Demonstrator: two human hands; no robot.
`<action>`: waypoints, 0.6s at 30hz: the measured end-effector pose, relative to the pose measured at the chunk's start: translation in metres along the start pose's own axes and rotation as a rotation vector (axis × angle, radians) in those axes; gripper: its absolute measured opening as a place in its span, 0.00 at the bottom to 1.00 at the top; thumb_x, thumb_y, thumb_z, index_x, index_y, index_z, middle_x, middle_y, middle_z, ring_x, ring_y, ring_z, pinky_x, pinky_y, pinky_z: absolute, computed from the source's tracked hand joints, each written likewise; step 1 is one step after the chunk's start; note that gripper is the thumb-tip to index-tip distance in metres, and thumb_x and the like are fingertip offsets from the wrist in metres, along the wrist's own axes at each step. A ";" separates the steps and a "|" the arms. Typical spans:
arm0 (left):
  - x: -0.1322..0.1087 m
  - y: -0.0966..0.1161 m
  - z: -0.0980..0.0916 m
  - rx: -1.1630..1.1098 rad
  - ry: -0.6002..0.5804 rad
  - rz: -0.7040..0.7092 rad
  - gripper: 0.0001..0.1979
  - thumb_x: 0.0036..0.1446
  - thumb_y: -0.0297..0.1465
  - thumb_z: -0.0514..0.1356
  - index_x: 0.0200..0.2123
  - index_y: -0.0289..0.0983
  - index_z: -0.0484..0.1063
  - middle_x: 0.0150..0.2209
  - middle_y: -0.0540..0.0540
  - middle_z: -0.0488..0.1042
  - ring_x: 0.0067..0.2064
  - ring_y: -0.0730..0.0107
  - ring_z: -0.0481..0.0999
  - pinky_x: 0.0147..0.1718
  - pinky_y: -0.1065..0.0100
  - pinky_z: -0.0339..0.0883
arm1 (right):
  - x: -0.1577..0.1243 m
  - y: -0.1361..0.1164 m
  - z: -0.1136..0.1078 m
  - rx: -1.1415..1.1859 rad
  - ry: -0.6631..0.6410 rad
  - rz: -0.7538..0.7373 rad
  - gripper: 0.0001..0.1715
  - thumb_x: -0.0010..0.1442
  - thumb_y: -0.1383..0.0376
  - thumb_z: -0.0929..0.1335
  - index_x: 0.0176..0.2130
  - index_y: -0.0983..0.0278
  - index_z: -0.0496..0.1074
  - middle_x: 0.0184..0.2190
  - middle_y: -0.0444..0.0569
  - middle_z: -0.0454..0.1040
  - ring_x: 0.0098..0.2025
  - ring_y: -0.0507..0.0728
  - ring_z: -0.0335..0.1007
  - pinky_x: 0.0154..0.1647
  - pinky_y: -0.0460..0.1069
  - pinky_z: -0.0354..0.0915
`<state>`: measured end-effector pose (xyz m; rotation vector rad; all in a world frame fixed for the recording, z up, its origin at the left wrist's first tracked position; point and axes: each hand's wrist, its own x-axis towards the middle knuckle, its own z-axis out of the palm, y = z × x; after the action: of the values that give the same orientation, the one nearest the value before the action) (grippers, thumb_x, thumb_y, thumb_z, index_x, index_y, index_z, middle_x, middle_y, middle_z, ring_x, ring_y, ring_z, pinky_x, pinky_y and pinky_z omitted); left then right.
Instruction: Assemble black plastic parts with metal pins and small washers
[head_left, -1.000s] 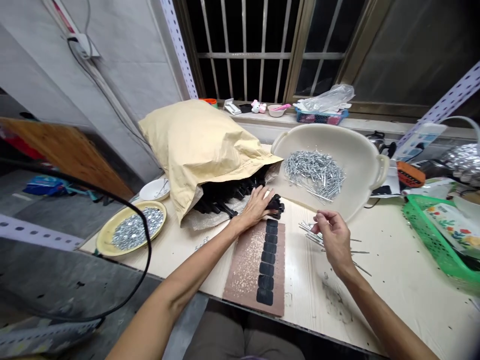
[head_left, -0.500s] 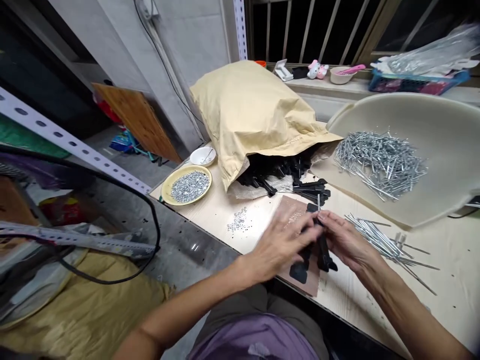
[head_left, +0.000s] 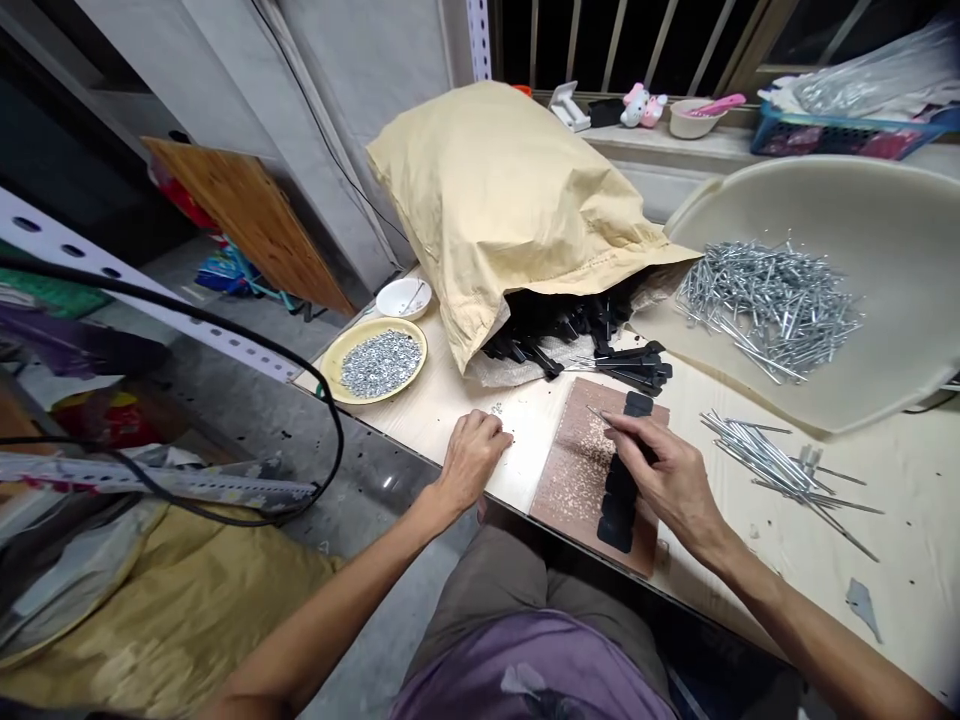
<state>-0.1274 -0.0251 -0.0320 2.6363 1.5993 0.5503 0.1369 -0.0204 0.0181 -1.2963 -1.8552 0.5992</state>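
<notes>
My left hand (head_left: 472,458) rests at the table's front edge with its fingers curled down over the spot of the small loose metal bits (head_left: 496,408). Most of those bits are hidden, and whatever its fingertips hold does not show. My right hand (head_left: 675,485) pinches a thin metal rod (head_left: 594,411), its tip pointing left above a brown board (head_left: 559,470). Pale specks cover part of this board, and a strip of black pads (head_left: 617,515) lies along it, partly under my right hand. Behind the board is a small heap of black plastic parts with metal rods (head_left: 637,368).
A yellow dish (head_left: 330,375) of small metal pieces and a white bowl (head_left: 394,300) stand at left. A large paper sack (head_left: 510,190) opens onto black parts. Right are loose long rods (head_left: 780,470) and a big pale scoop-shaped container (head_left: 892,250) with many metal pins.
My hands have moved apart: the left went left to the loose metal bits, the right stays over the board. The black part they held together before is no longer visible in them.
</notes>
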 end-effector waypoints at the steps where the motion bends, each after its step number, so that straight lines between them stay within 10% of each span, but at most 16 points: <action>1: 0.001 0.000 -0.001 -0.026 0.002 -0.005 0.06 0.59 0.29 0.56 0.36 0.39 0.73 0.35 0.43 0.71 0.40 0.60 0.64 0.37 0.60 0.58 | 0.000 -0.001 0.002 -0.015 -0.015 -0.019 0.14 0.62 0.62 0.64 0.46 0.57 0.73 0.39 0.46 0.76 0.41 0.57 0.72 0.42 0.52 0.68; 10: 0.027 0.038 -0.012 -1.234 0.187 -0.688 0.11 0.54 0.38 0.61 0.32 0.35 0.70 0.30 0.47 0.72 0.32 0.71 0.71 0.33 0.69 0.66 | 0.000 -0.023 0.039 -0.172 -0.175 -0.129 0.19 0.64 0.66 0.60 0.52 0.55 0.70 0.35 0.48 0.70 0.35 0.54 0.69 0.33 0.48 0.66; 18: 0.048 0.064 -0.021 -1.790 0.224 -0.827 0.13 0.46 0.34 0.68 0.31 0.32 0.71 0.28 0.48 0.74 0.28 0.77 0.72 0.33 0.73 0.67 | 0.003 -0.023 0.035 -0.320 -0.109 -0.121 0.21 0.64 0.66 0.59 0.54 0.52 0.69 0.33 0.47 0.67 0.32 0.53 0.66 0.31 0.46 0.63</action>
<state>-0.0589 -0.0180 0.0136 0.5945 1.0001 1.2709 0.0948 -0.0247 0.0153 -1.3618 -2.1684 0.3220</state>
